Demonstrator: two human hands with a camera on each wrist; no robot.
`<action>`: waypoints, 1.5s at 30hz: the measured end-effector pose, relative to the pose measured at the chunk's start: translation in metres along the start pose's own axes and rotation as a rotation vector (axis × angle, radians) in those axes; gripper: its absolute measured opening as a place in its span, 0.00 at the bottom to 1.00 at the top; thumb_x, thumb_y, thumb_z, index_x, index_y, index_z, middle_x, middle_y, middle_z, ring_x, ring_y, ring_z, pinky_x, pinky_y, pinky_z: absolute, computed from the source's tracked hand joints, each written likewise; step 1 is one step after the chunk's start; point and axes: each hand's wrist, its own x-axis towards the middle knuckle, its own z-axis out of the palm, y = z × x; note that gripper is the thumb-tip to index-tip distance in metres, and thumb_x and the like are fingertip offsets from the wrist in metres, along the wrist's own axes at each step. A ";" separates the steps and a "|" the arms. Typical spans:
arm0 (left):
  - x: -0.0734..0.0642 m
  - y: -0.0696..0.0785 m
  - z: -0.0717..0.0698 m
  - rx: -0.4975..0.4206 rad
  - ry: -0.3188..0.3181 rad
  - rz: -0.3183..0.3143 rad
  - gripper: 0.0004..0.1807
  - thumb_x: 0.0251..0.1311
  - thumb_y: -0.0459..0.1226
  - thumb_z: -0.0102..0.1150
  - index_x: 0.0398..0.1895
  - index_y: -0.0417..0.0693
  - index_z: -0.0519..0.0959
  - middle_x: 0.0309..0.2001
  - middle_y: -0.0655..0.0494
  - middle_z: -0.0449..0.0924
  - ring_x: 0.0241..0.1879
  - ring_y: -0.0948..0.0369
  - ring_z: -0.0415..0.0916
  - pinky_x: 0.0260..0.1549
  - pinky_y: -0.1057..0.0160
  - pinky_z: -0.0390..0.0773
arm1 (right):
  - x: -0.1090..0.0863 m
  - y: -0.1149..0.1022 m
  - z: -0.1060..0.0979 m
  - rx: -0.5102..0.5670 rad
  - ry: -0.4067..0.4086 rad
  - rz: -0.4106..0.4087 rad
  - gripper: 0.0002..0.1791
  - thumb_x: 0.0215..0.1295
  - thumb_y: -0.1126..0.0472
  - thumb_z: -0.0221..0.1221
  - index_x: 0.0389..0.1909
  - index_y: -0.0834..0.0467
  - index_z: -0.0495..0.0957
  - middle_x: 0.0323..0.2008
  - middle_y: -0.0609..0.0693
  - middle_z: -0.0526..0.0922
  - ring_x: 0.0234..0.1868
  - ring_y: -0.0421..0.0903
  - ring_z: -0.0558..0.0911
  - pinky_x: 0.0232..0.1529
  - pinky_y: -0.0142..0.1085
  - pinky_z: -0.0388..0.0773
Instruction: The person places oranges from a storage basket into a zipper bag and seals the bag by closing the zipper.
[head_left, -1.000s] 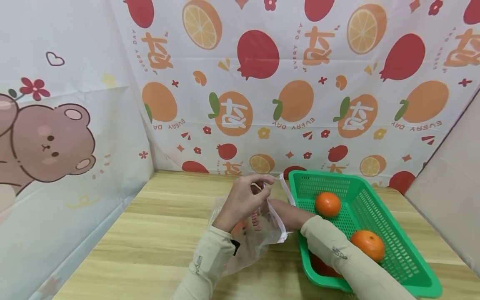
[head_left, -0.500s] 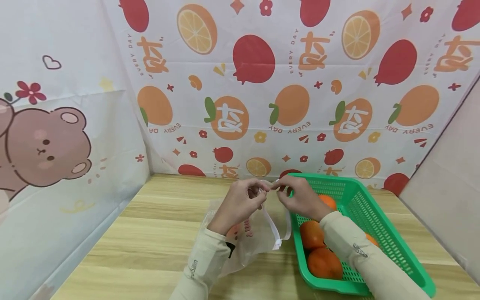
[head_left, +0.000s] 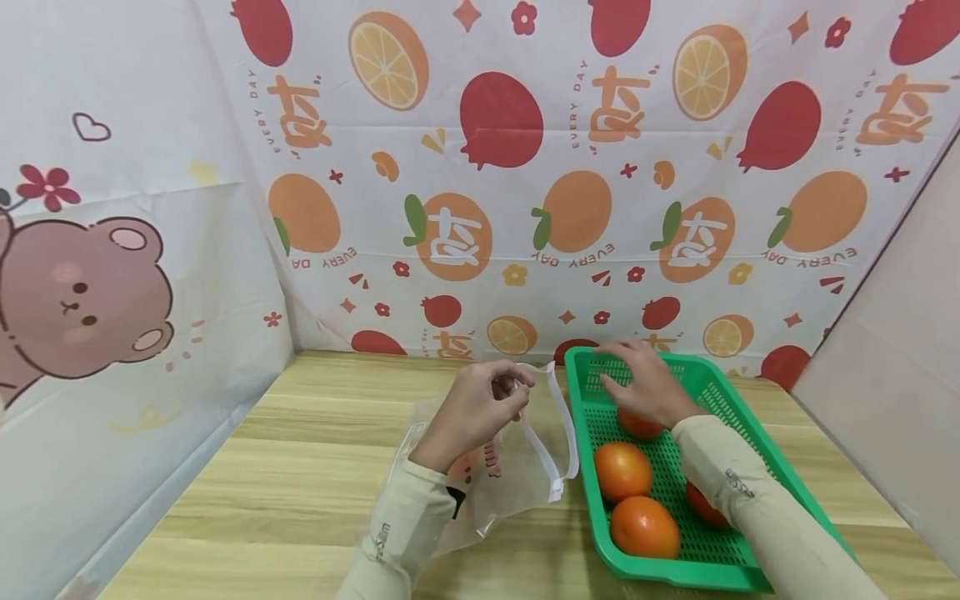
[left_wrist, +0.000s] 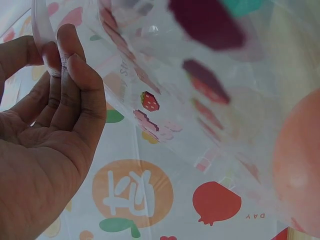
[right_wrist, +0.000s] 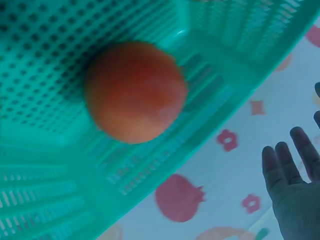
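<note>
The left hand [head_left: 467,417] pinches a filmy plastic bag [head_left: 517,479] (white-rimmed, see-through).

Cream sleeves [head_left: 405,518] with small dark lettering [head_left: 382,540] leave both hands [head_left: 471,412] bare, a black patch [head_left: 456,500] showing at the left cuff.

In the head view a wood-grain table [head_left: 247,500] lies at six o'clock. At twelve hangs a white cloth [head_left: 510,200] printed with fruit [head_left: 501,119], flowers [head_left: 524,17] and lettering [head_left: 619,108]; at nine, a pale sheet [head_left: 210,333] with a brown bear [head_left: 90,292]; at three, a plain panel [head_left: 900,350].
</note>
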 end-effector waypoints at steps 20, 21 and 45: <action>0.004 -0.004 -0.005 -0.002 0.011 0.011 0.07 0.64 0.29 0.58 0.38 0.45 0.85 0.25 0.58 0.82 0.22 0.65 0.78 0.24 0.65 0.80 | -0.015 0.040 0.001 -0.118 -0.354 0.183 0.35 0.51 0.70 0.65 0.65 0.65 0.75 0.66 0.73 0.66 0.62 0.77 0.65 0.56 0.70 0.68; 0.004 -0.004 -0.005 -0.002 0.011 0.010 0.07 0.64 0.29 0.58 0.38 0.45 0.85 0.25 0.58 0.82 0.22 0.65 0.78 0.24 0.65 0.80 | -0.015 0.040 0.001 -0.118 -0.371 0.190 0.35 0.51 0.69 0.66 0.65 0.65 0.75 0.66 0.74 0.66 0.62 0.76 0.65 0.56 0.69 0.68; 0.002 -0.004 -0.007 -0.012 0.011 0.002 0.07 0.64 0.29 0.57 0.38 0.45 0.85 0.25 0.55 0.83 0.22 0.65 0.79 0.24 0.65 0.80 | -0.018 0.041 0.005 -0.134 -0.514 0.279 0.35 0.53 0.68 0.73 0.64 0.62 0.74 0.49 0.64 0.74 0.45 0.59 0.75 0.45 0.55 0.80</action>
